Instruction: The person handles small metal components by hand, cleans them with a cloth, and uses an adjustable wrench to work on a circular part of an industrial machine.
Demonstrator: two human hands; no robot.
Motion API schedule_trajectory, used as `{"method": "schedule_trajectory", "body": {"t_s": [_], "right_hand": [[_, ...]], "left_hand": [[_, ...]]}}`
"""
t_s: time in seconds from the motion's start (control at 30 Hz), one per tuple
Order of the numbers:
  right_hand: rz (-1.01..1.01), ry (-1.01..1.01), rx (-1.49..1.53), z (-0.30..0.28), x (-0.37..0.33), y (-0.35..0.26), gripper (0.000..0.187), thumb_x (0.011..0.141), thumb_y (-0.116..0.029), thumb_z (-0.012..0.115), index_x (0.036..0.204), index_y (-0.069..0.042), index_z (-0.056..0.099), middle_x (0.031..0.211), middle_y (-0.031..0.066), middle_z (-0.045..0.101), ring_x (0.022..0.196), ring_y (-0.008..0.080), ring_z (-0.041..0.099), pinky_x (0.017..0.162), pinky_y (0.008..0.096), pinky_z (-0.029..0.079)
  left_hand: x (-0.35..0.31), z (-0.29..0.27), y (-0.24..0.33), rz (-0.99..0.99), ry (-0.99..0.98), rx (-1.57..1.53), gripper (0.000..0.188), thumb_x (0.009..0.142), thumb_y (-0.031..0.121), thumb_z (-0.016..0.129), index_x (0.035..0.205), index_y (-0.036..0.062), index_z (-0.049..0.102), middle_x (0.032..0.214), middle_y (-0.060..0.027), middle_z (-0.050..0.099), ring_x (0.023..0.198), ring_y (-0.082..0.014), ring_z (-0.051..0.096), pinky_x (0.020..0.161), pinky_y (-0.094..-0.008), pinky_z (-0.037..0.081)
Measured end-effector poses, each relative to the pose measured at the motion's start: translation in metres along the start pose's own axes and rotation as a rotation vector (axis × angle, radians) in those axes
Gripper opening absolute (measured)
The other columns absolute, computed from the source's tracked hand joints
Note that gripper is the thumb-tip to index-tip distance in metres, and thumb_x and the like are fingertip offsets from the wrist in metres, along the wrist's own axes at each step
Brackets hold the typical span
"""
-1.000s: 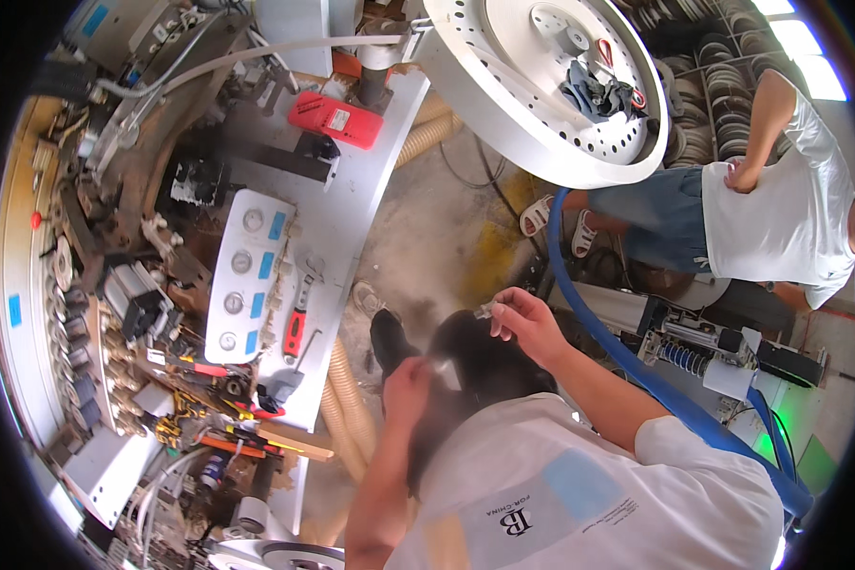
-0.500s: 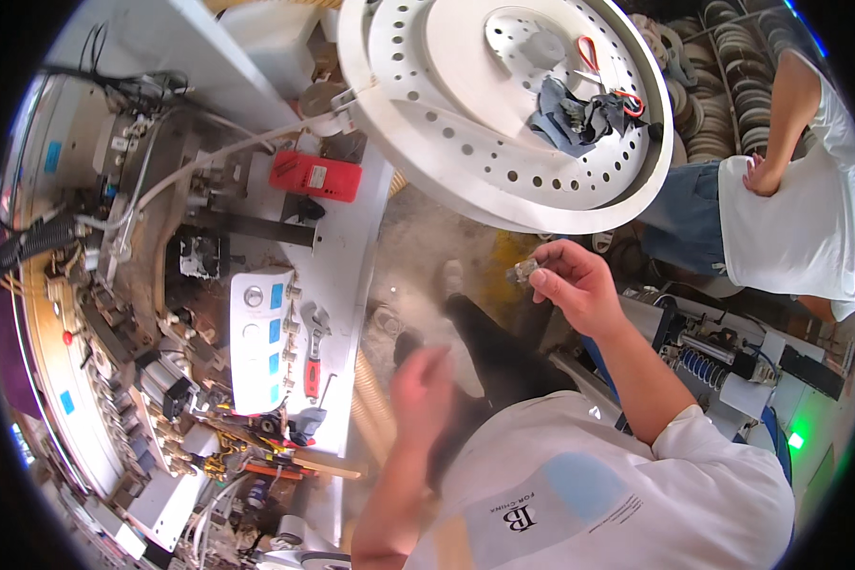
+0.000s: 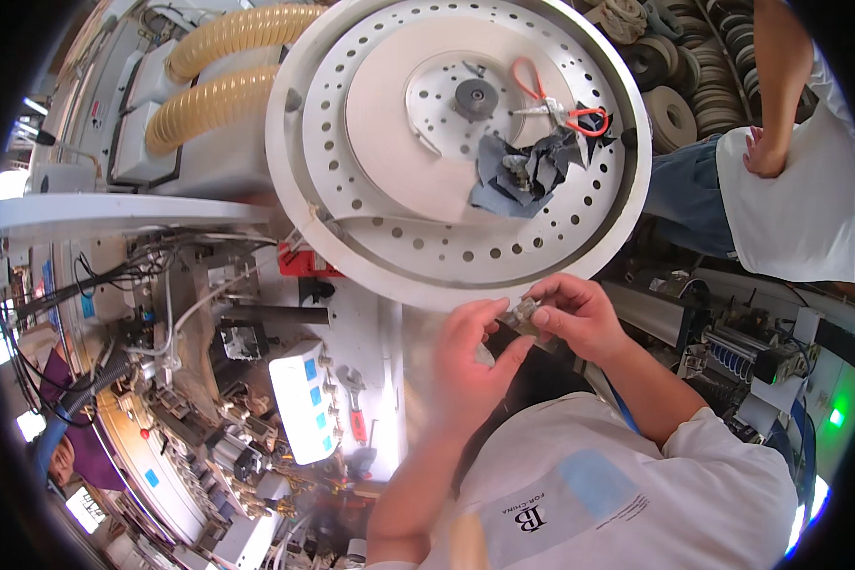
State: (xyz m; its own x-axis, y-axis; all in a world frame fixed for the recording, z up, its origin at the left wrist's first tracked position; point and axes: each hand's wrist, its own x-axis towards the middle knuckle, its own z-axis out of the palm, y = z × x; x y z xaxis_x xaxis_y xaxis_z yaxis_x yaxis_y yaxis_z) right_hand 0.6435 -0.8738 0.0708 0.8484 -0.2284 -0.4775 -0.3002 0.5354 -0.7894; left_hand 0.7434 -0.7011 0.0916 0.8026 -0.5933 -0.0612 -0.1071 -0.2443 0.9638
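Observation:
Pinched between the thumb and fingers of my right hand (image 3: 579,313) is a small greyish, shiny piece (image 3: 523,311), too small to name. My left hand (image 3: 475,356) faces it from the other side. Its thumb is spread away from the fingers, and its fingertips come close to the piece; whether they touch it I cannot tell. Both hands are at the near rim of a large round white machine table with holes (image 3: 418,249). On that table lie red-handled scissors (image 3: 527,81) and a crumpled heap of dark grey scraps (image 3: 518,171).
At left, a bench holds an adjustable wrench (image 3: 356,404), a white control panel (image 3: 299,404) and a red box (image 3: 299,260). Two ribbed yellow hoses (image 3: 214,109) lie behind. Another person (image 3: 779,190) stands at right, near stacked discs (image 3: 673,119) and a machine with a blue spring (image 3: 731,353).
My left hand has come up and across to beside my right hand. The right hand still holds the small piece, now lower in view. The view has shifted, showing more of the round table.

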Motion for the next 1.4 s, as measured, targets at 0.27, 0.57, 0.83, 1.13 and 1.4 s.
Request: {"method": "schedule_trajectory", "body": {"t_s": [0.27,0.57,0.83,1.13,1.4], "right_hand": [[0.164,-0.120,-0.124,0.033,0.025,-0.013,0.022,0.101,-0.017,0.067,0.117,-0.002,0.066,0.092,0.0047,0.072,0.073,0.0078,0.061,0.061,0.0218,0.044],[-0.416,0.473,-1.310,0.010,0.102,-0.090,0.025,0.084,-0.023,0.078,0.107,-0.015,0.072,0.089,0.0011,0.071,0.078,0.0219,0.066,0.070,0.0356,0.054],[-0.281,0.380,-1.524,-0.029,0.116,-0.094,0.037,0.077,-0.023,0.080,0.113,-0.017,0.071,0.099,-0.0003,0.072,0.098,0.0230,0.066,0.082,0.0365,0.055],[-0.070,0.307,-1.516,-0.043,0.140,-0.106,0.035,0.079,-0.030,0.077,0.113,-0.021,0.074,0.095,-0.0029,0.072,0.094,0.0225,0.066,0.080,0.0372,0.055],[-0.227,0.294,-1.632,-0.044,0.137,-0.103,0.044,0.074,-0.030,0.081,0.117,-0.023,0.074,0.097,-0.0030,0.072,0.096,0.0222,0.066,0.082,0.0376,0.056]], "left_hand": [[0.016,-0.026,-0.024,-0.181,-0.047,-0.414,0.031,0.089,0.001,0.075,0.118,0.0041,0.063,0.111,-0.0069,0.067,0.095,-0.0159,0.065,0.085,-0.0296,0.054],[0.037,-0.067,-0.043,-0.339,-0.042,-0.567,0.025,0.091,-0.001,0.071,0.114,0.0018,0.062,0.110,-0.0068,0.069,0.096,-0.0126,0.066,0.086,-0.0267,0.054],[0.032,-0.073,-0.045,-0.447,0.024,-0.478,0.022,0.093,0.005,0.071,0.114,0.0017,0.064,0.105,-0.0050,0.069,0.097,-0.0128,0.065,0.088,-0.0294,0.053],[0.056,-0.061,-0.004,-0.606,-0.070,-0.470,0.032,0.098,0.016,0.065,0.123,-0.0035,0.061,0.096,-0.0022,0.065,0.078,-0.0089,0.058,0.074,-0.0247,0.049],[0.066,-0.054,0.009,-0.585,-0.071,-0.610,0.032,0.099,0.014,0.063,0.125,-0.0044,0.060,0.100,-0.0061,0.065,0.079,-0.0097,0.057,0.073,-0.0265,0.051]]}}
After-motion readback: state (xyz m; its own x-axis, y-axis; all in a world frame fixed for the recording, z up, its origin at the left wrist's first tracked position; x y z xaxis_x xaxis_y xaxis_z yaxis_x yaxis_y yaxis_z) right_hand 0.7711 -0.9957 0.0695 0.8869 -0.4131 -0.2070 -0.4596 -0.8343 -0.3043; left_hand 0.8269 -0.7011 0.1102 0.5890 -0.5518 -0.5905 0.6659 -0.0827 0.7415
